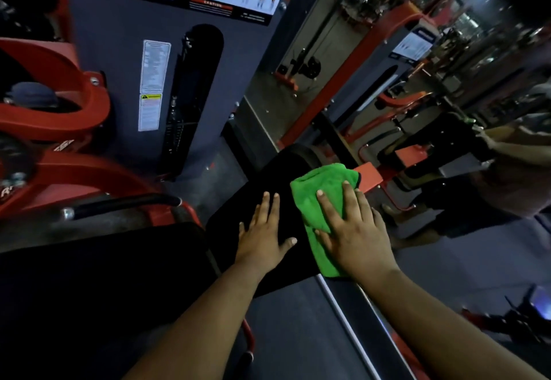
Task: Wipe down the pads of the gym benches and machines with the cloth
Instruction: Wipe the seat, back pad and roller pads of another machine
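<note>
Two bare forearms are seen reaching forward from the bottom edge; the left hand (pixel 262 233) is laid flat on the black pad (pixel 235 230), its fingers (pixel 269 205) held straight and close together, with the thumb spread out to the side; nothing is gripped by it. Just to its right, the right hand (pixel 351 230) is pressed flat on the green cloth (pixel 322 188), its fingers (pixel 353 199) straight and slightly fanned; the cloth is held down under the palm rather than pinched. The cloth is bunched and folded, soft and fuzzy in texture, and is spread across the right-hand part of the pad, with one end jutting beyond the fingertips and the other end showing beneath the wrist. The pad is smooth, dark and rounded at its far end; a second, wider black pad (pixel 104 275) lies to the left of the left hand, beside a red tubular frame (pixel 59 117) with curved, glossy arms. Beyond the fingertips, a grey upright panel (pixel 119 87) bearing white printed labels is seen; to the right of the right hand, a mirror (pixel 432 111) is set along the wall, and reflected red equipment is shown in it.
</note>
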A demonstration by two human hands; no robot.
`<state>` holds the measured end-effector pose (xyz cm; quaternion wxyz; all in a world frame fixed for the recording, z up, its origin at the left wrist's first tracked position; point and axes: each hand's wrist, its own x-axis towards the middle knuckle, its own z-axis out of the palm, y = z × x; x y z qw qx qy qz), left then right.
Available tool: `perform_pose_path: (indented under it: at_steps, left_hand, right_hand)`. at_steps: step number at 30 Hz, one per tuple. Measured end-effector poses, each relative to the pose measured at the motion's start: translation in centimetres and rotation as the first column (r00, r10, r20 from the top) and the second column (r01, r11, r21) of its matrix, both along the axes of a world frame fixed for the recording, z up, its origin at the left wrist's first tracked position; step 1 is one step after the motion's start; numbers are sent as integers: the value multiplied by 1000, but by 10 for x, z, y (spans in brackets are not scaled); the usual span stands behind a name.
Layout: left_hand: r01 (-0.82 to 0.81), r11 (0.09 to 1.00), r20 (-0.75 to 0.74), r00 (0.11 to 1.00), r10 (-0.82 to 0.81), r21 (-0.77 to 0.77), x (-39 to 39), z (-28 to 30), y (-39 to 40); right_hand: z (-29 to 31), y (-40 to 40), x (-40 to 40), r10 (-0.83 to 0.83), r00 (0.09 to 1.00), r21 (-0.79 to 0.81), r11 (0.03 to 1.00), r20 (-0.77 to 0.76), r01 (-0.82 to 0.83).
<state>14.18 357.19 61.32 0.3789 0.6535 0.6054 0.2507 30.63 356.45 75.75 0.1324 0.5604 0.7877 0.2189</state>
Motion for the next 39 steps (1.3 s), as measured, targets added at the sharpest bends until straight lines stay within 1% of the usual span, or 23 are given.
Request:
perform_pose_path:
  at_steps: [5,8,11,15,17,21,23,25,27,29,31,32,34,36,37,39]
  left_hand:
    - [-5,1000,-32,999,5,-23,-3,1,5]
    - [-19,999,-39,999,18,-39,-3,0,6]
    - [-28,999,-46,999,26,-40,0,1,1]
    - [-33,999,-11,999,33,-39,4,1,-6]
    - [-47,999,17,999,47,-23,6,-4,-7]
    - [-129,991,96,987,130,-21,16,-25,-16]
    - [-147,988,136,979,150,-37,21,-35,-21]
    - [-147,988,152,977,152,-43,25,-45,-24]
    - [-140,989,153,977,146,-53,25,-51,-28]
    - [-126,990,144,980,134,-63,25,-53,-35]
    - [-106,991,135,984,117,-86,26,-53,-40]
    - [-100,990,131,985,113,-99,25,-52,-41]
    - [-100,989,133,984,115,-112,26,-50,-41]
    - [-116,988,139,982,129,-101,26,-51,-38]
    - [-119,988,138,982,132,-96,25,-53,-37]
    - [-129,988,136,981,140,-89,27,-58,-37]
  right_hand:
    - [3,53,-47,43,999,-40,998,-10,-43]
    - [4,75,-71,34,998,-66,997,44,-31]
    - [6,56,-49,79,993,-62,995,87,-74]
    - [-4,-13,11,174,970,-55,984,170,-167]
    - [-4,-12,18,191,960,-52,982,205,-184]
    - [-5,50,-43,193,953,-39,981,234,-190]
    - [-9,79,-76,174,934,-44,985,313,-169]
    - [-14,91,-88,189,893,-40,981,409,-189]
    - [-13,79,-78,225,858,-70,974,461,-217]
    - [-11,47,-54,294,812,-155,956,505,-249]
    - [-12,10,-27,319,784,-229,946,533,-229]
    - [-14,0,-17,331,773,-252,941,541,-226]
    - [-7,3,-17,337,787,-271,936,517,-223]
    - [-3,33,-39,346,801,-242,936,488,-257]
    - [-2,52,-55,341,808,-203,939,480,-276]
    - [-5,85,-87,286,820,-138,958,495,-251]
